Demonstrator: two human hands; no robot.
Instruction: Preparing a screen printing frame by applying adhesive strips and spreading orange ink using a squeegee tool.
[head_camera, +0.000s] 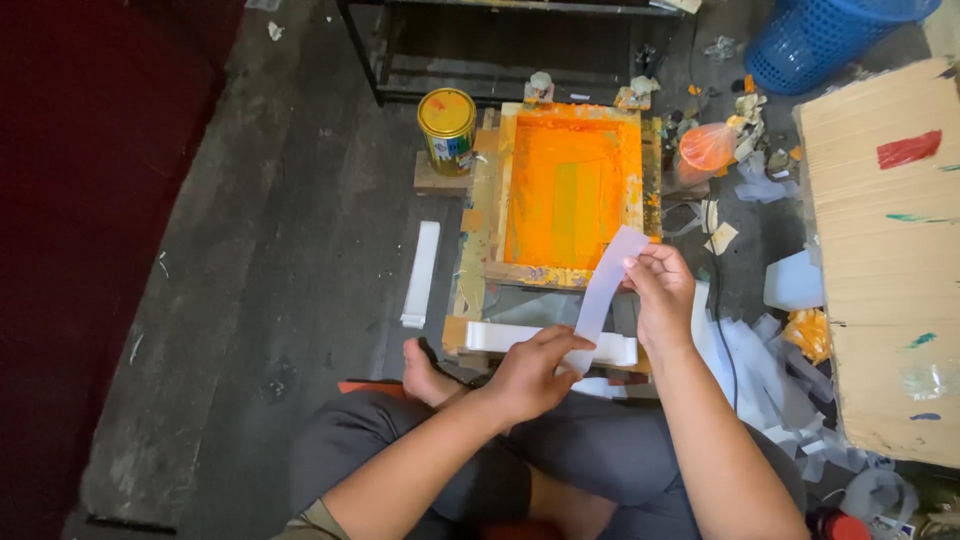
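strip (603, 290) pinched at lower end by left hand (530, 375), upper end by right hand (658, 290), held over screen (570, 185). risk judged: strip sagged onto wet orange ink, smeared; can (447, 128) near, could be knocked.

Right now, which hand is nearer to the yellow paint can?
Left. The left hand holds the lower end of the pale strip, below and right of the yellow paint can. The right hand pinches the strip's upper end, farther right.
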